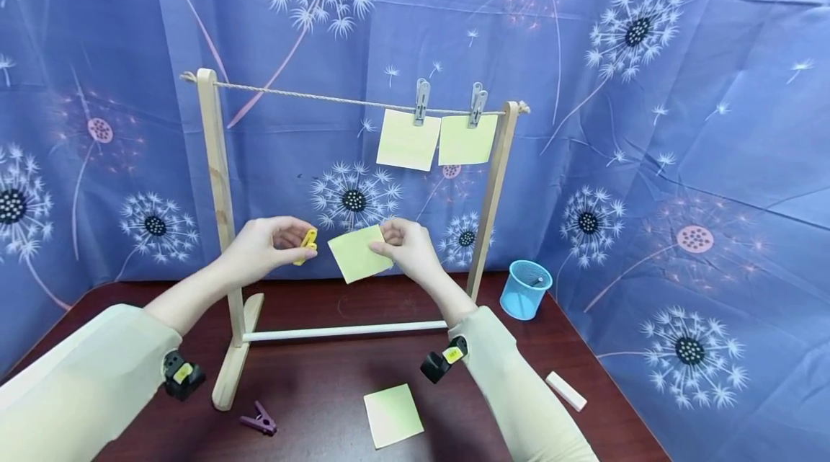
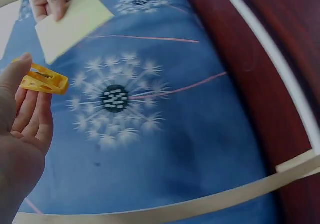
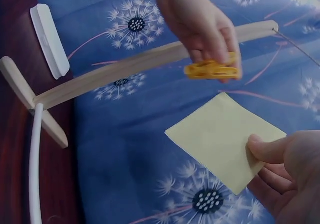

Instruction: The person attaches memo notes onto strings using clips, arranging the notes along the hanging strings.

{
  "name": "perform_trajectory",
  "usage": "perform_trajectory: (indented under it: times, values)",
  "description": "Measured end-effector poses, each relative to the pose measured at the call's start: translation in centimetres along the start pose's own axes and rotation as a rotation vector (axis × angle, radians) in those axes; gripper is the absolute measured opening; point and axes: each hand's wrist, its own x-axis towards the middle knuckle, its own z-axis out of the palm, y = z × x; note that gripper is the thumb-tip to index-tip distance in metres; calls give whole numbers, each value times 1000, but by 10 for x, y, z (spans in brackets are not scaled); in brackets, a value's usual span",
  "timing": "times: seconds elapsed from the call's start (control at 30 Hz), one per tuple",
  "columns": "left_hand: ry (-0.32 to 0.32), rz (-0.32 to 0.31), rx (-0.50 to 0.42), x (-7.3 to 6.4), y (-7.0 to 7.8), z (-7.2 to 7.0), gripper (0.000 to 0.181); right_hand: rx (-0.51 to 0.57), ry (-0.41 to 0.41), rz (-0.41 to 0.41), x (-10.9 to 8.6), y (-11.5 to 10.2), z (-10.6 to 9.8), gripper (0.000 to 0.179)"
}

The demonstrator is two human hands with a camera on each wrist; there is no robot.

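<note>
My left hand (image 1: 272, 244) pinches a yellow clothespin (image 1: 308, 246) between thumb and fingers, below the left half of the rope (image 1: 311, 96). To its right, my right hand (image 1: 410, 246) holds a yellow-green sticky note (image 1: 359, 253) by its right edge, thumb on the front face. The note and the clothespin are apart. In the right wrist view the note (image 3: 220, 139) hangs tilted, and the clothespin (image 3: 212, 70) is above it. Two notes, one pale yellow (image 1: 407, 141) and one green-yellow (image 1: 468, 141), hang at the rope's right end from grey clothespins (image 1: 421, 100).
The wooden frame's left post (image 1: 219, 166) and right post (image 1: 496, 192) carry the rope; a white bar (image 1: 344, 331) joins them low down. On the table lie a purple clothespin (image 1: 261, 419), another note (image 1: 393, 416) and a white block (image 1: 566, 391). A blue mesh cup (image 1: 524, 291) stands right.
</note>
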Motion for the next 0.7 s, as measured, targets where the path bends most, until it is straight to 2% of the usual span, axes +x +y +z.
perform_trajectory:
  times: [0.27,0.5,0.7]
  values:
    - [-19,35,39,29,36,-32,37,-27,103,-83,20,-28,0,20]
    - [-52,150,63,51,70,-49,35,-18,167,-136,33,-52,-8,19]
    - [-18,205,88,65,92,-61,30,10,185,-146,39,-64,-14,23]
